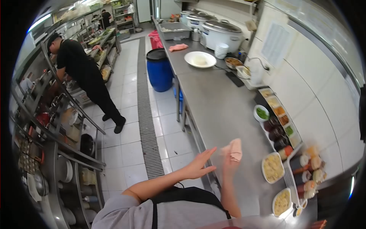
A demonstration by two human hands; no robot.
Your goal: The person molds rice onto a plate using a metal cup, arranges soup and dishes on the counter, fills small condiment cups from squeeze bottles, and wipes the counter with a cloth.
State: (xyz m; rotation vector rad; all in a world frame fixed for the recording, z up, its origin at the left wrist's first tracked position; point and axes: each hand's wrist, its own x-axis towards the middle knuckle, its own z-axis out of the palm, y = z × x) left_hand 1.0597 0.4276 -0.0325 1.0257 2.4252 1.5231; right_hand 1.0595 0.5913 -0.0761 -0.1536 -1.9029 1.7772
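My right hand [229,164] grips a folded pink cloth [235,149], held over the steel counter [202,103]. Motion blurs the cloth's left edge. Just left of it, my left hand [199,166] is held out with its fingers stretched and apart, holding nothing, near the counter's front edge. To the right of the cloth stand two white dishes of pale chopped food [273,168] [282,202]. A second pink cloth [178,47] lies farther up the counter, beside a white plate [200,60] with a pale mound on it.
Along the wall are rice cookers [222,36], a tray of toppings [280,110], a bowl of chopped greens [261,113] and sauce bottles [310,168]. A blue barrel [159,72] stands on the floor. A co-worker [82,66] leans over the left-hand station.
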